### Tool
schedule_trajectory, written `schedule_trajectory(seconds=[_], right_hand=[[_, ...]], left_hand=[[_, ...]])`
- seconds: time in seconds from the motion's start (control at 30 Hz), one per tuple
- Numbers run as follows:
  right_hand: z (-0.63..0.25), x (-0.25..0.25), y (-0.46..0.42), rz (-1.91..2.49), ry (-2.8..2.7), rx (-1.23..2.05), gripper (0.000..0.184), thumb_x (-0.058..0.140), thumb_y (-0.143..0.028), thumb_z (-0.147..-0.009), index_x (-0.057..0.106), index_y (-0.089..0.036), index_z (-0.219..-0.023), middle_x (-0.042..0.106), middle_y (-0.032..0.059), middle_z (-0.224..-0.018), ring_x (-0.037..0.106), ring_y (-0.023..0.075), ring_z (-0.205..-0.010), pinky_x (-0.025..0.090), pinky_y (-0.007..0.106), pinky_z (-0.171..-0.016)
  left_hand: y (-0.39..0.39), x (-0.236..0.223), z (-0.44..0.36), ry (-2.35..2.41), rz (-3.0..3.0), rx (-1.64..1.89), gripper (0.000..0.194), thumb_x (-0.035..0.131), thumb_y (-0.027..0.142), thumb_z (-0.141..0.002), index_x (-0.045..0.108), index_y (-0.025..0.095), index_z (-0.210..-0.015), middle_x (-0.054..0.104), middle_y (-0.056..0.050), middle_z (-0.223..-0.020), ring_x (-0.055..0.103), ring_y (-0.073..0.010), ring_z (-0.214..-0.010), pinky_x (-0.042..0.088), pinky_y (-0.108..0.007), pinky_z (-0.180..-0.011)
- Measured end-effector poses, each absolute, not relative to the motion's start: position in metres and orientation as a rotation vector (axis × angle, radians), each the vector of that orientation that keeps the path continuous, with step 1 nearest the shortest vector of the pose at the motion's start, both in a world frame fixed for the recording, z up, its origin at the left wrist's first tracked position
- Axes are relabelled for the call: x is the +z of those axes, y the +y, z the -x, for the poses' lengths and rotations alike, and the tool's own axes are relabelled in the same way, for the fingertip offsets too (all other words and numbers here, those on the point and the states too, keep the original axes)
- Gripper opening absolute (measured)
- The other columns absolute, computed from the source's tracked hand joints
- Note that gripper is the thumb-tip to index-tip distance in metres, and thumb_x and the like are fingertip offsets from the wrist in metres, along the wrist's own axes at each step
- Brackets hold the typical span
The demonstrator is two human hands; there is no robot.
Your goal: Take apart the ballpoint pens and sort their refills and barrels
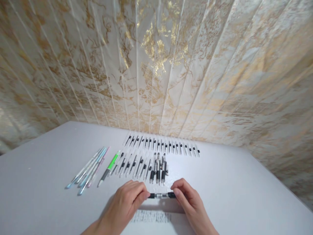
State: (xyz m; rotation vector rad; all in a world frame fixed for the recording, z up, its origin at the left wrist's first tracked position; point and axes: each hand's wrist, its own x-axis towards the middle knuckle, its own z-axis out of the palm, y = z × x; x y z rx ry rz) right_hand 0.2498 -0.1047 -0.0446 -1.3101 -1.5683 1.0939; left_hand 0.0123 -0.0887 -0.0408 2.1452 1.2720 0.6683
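Observation:
Between my two hands a black and clear pen (160, 195) is held level, just above the table's near part. The fingers of my left hand (129, 199) pinch its left end. My right hand (188, 199) grips the black right end between thumb and fingers. Directly beyond the pen lie a few assembled black pens (158, 169) side by side. Left of those is a row of clear pen parts (133, 166) with black pieces. A sheet with dark writing (151, 216) lies below the pen, partly behind my hands.
Farther back runs a long row of clear tubes with black pieces (161, 145). To the left lie a green and grey pen (109, 168) and several pale blue, white and pink pens (89, 171). A white and gold curtain (156, 65) hangs behind the white table (225, 189).

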Motion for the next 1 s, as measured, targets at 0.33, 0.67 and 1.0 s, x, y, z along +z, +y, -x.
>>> schedule_trajectory(seconds=[0.33, 0.67, 1.0], right_hand=[[-0.247, -0.034, -0.102, 1.074, -1.801, 1.051, 0.020, 0.045, -0.038, -0.096, 0.057, -0.022, -0.094, 0.055, 0.0033, -0.091, 0.053, 0.0184, -0.085, 0.041, 0.028, -0.076], [-0.249, -0.035, -0.100, 1.215, -1.669, 1.217, 0.037, 0.045, -0.056, -0.092, 0.058, -0.021, -0.090, 0.052, 0.0005, -0.077, 0.049, 0.0153, -0.068, 0.040, 0.025, -0.062], [-0.254, -0.027, -0.095, 1.367, -1.842, 1.118, 0.036, 0.050, -0.050, -0.090, 0.054, -0.019, -0.071, 0.051, -0.0015, -0.066, 0.044, 0.0141, -0.065, 0.034, 0.024, -0.061]], left_hand=[[-0.100, -0.034, -0.018, 1.195, -2.383, 0.549, 0.010, 0.056, 0.026, -0.094, 0.061, 0.023, -0.101, 0.072, 0.000, -0.091, 0.060, -0.0199, -0.079, 0.036, -0.028, -0.073], [-0.099, -0.028, -0.019, 1.072, -2.096, 0.416, 0.027, 0.038, 0.036, -0.100, 0.059, 0.023, -0.090, 0.067, 0.005, -0.064, 0.056, -0.0156, -0.071, 0.035, -0.024, -0.071], [-0.102, -0.033, -0.022, 1.064, -2.086, 0.431, 0.022, 0.044, 0.037, -0.094, 0.062, 0.023, -0.091, 0.060, 0.002, -0.070, 0.052, -0.0161, -0.067, 0.033, -0.023, -0.062]])
